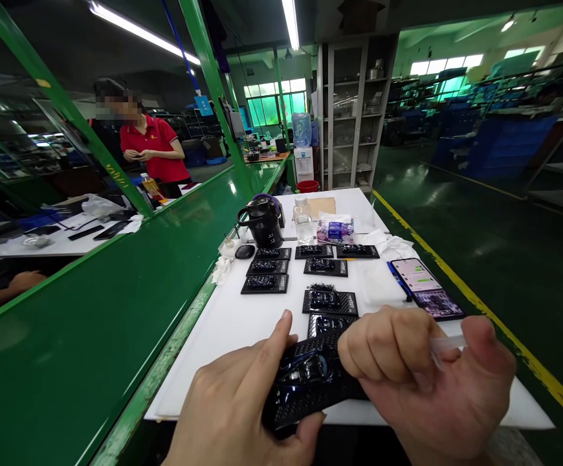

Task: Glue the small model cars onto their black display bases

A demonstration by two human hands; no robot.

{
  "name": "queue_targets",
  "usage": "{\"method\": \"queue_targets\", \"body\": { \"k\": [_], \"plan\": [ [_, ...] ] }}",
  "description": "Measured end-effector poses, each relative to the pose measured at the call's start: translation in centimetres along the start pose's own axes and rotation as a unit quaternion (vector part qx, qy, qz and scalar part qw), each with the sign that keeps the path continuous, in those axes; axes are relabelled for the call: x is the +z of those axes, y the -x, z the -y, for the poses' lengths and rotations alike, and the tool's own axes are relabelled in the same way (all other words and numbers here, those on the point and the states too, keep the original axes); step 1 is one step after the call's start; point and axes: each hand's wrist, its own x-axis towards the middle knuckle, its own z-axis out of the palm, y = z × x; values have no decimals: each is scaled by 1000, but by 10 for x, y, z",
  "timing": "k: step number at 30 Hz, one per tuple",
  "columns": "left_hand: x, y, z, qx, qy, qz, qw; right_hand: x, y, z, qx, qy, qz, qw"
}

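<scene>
My left hand (235,395) is closed around one end of a black plate with a glossy dark model car (305,375) mounted on its carbon-weave-patterned face. The plate is tilted above the table's near edge. At its right end is my right hand (422,382), its fingers curled against the plate and partly covering it. Between that hand's thumb and fingers, a thin whitish translucent piece (449,343) sticks out; its kind is unclear. Just beyond lie two similar car plates, the nearer one (330,323) partly hidden and the farther one (330,301) in full view.
More car plates (264,283) lie in groups on the white table (213,349). Farther back stand a black jug (264,223), a clear bottle (303,220) and a tissue pack (334,230). A lit phone (427,288) lies right. Across the green partition (116,323) stands a person in red (153,149).
</scene>
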Motion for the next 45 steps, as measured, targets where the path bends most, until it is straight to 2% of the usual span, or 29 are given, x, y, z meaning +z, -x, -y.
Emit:
{"method": "queue_targets", "body": {
  "k": [11, 13, 15, 17, 18, 20, 22, 23, 25, 26, 29, 31, 33, 36, 38, 40, 43, 45],
  "plan": [
    [9, 6, 12, -5, -25, 15, 1000, -13, -9, -11, 21, 47, 26, 998],
    [12, 6, 16, -13, -40, 24, 999, -15, -9, -17, 30, 92, 39, 995],
    [19, 6, 22, -17, -49, 52, 997, -16, -8, -24, 81, 201, 84, 973],
    [30, 6, 31, -19, -43, 84, 995, -19, -10, -30, 135, 315, 133, 930],
    [36, 6, 38, -23, -40, 95, 994, -23, -13, -32, 146, 349, 131, 916],
    [47, 8, 58, -39, -35, 107, 993, -39, -22, -29, 107, 375, 59, 919],
    [53, 10, 86, -63, -31, 117, 991, -66, -37, -17, 47, 401, -68, 912],
    [53, 12, 102, -76, -25, 128, 989, -83, -44, -9, 35, 435, -125, 891],
    [52, 15, 135, -110, -1, 164, 980, -122, -57, 7, 33, 521, -248, 816],
    [51, 16, 149, -126, 15, 184, 975, -141, -61, 13, 36, 531, -278, 799],
    [52, 19, 181, -156, 57, 238, 957, -190, -64, 16, 61, 544, -313, 776],
    [57, 19, 194, -157, 74, 243, 954, -209, -60, 9, 69, 549, -323, 767],
    [63, 16, 204, -152, 72, 227, 959, -214, -55, 1, 53, 556, -341, 756],
    [73, 8, 215, -145, 31, 201, 968, -203, -46, -4, -11, 568, -372, 734],
    [76, 3, 211, -136, 0, 187, 973, -190, -40, -2, -73, 583, -372, 719],
    [77, 0, 191, -105, -15, 172, 979, -176, -34, 1, -146, 610, -344, 699],
    [77, 1, 128, -35, 17, 165, 985, -155, -30, 11, -214, 664, -265, 665],
    [80, 6, 77, -5, 66, 194, 979, -139, -27, 20, -191, 698, -200, 661]
  ]
}}
